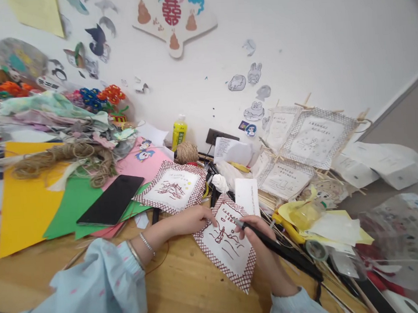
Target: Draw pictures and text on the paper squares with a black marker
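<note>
A white card [227, 256] with a brown criss-cross border and brown line drawing lies on the wooden table in front of me. At its upper left edge is my left hand [195, 220], index finger stretched onto the card and the other fingers partly bent; nothing shows between them. My right hand [259, 234] is closed around a black pen-shaped tool [282, 250] with a metal tip. That tip is over the upper right of the drawing; whether it touches I cannot tell. A similar bordered card [173, 185] lies beyond my left hand.
A black tablet [112, 200] rests on coloured paper [33, 197] at left, near a twine bundle [62, 159]. Behind stand a yellow bottle [179, 132] and a twine ball [186, 153]. Framed cards [317, 137], thin sticks and a tape roll [316, 250] crowd the right.
</note>
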